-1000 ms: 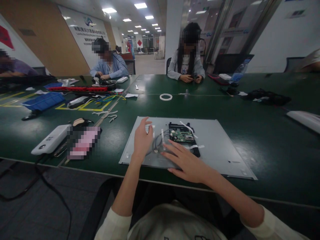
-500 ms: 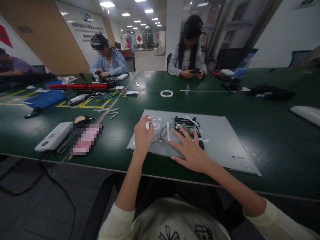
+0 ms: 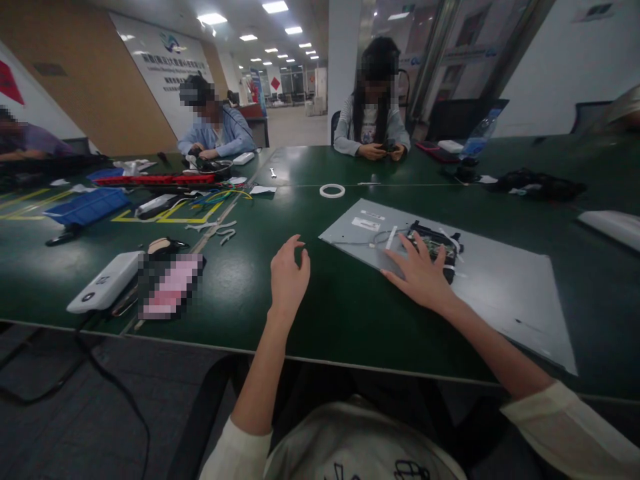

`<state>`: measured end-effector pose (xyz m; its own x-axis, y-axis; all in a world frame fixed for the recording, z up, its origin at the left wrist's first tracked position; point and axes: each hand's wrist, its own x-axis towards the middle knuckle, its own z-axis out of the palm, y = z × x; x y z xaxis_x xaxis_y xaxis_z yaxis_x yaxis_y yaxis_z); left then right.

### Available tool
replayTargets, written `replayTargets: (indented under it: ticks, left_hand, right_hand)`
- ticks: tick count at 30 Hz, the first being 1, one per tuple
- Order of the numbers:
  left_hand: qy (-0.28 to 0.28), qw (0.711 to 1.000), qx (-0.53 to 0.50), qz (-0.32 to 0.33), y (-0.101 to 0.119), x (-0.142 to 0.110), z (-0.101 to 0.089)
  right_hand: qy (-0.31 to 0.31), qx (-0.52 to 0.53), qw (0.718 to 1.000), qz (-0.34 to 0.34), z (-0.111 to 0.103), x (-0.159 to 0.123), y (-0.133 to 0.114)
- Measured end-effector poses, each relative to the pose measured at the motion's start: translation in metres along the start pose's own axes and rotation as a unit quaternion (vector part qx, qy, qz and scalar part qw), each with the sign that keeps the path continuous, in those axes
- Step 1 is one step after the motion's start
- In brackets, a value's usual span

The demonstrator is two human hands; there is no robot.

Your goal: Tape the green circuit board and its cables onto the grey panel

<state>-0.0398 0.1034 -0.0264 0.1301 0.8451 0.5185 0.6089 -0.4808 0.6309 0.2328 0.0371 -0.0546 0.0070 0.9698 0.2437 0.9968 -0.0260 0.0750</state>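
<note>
A flat grey metal panel (image 3: 505, 280) lies askew on the green table, in front of me and to the right. Fixed to it by strips of white tape is a green circuit board (image 3: 434, 248) in a black frame, with thin grey cables (image 3: 381, 238) running off its left side. My right hand (image 3: 420, 273) rests on the panel, fingers spread over the tape and the board's near edge. My left hand (image 3: 290, 277) hovers left of the panel, apart from it, holding nothing, with its fingers curved and thumb apart.
At the left are a white power bank (image 3: 106, 283), a pink phone (image 3: 173, 287), a blue bin (image 3: 87, 212) and cut white strips (image 3: 215, 229). A white tape roll (image 3: 332, 191) lies beyond the panel. Two people (image 3: 217, 130) (image 3: 373, 127) sit across the table.
The panel has slid right and turned clockwise, with my right hand moving along on it. My left hand has stayed nearly in place and is now clear of the panel.
</note>
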Motion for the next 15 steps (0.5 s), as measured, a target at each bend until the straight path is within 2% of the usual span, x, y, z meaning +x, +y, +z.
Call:
replayTargets:
  ticks: [9,15]
  left_hand:
    - [0.000,1.000,0.004,0.026,-0.002,0.000,0.004]
    - [-0.012,1.000,0.002,0.024,-0.001,-0.003,0.005]
  right_hand:
    - [-0.004,-0.031,0.986,0.163,0.015,0.007,0.066]
    - [0.002,-0.022,0.971,0.238,0.021,0.007,0.105]
